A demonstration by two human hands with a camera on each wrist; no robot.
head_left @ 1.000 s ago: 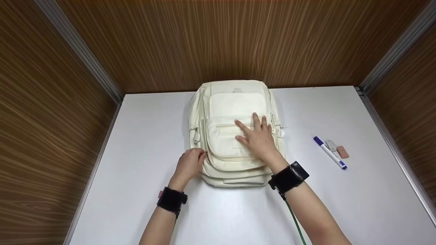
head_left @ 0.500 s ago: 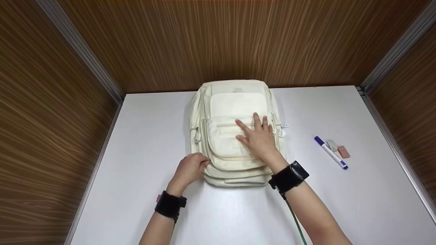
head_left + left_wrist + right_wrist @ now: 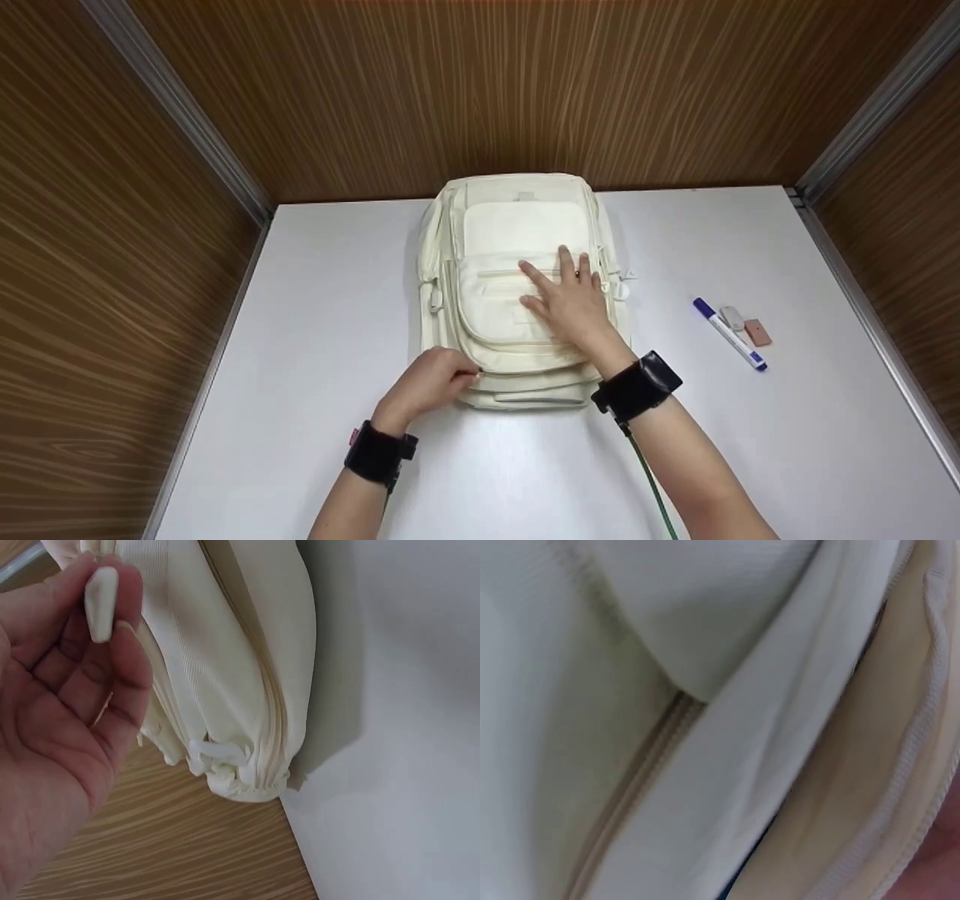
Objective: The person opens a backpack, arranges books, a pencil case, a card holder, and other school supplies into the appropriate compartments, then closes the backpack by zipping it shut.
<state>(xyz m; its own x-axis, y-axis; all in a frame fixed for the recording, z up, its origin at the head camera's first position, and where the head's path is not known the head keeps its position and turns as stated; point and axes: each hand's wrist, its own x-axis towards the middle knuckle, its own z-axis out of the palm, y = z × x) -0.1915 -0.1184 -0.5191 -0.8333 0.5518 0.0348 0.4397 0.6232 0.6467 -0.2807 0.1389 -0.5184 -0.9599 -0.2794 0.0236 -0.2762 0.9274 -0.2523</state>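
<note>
A cream backpack [image 3: 525, 229] lies front side up on the white table. At its lower left corner my left hand [image 3: 431, 381] pinches a zipper pull; in the left wrist view the white zipper pull [image 3: 101, 604] sits between thumb and curled fingers. My right hand [image 3: 576, 309] rests on the front pocket, fingers spread and straight. Close up in the right wrist view are a closed brown zipper [image 3: 641, 787] and, beside it, a gaping edge with tan lining [image 3: 855, 757]. A bit of my right hand's skin shows at that view's right edge.
To the right on the table lie a white marker [image 3: 730, 335] with a purple cap, a small grey-white piece [image 3: 732, 318] and a pink block [image 3: 757, 332]. Wood-patterned panels [image 3: 480, 90] enclose the table at the back and sides. A green cable [image 3: 651, 480] trails from the right wristband.
My left hand has slid with the zipper pull down the bag's left side and rightward round its lower corner. The right hand has stayed in place.
</note>
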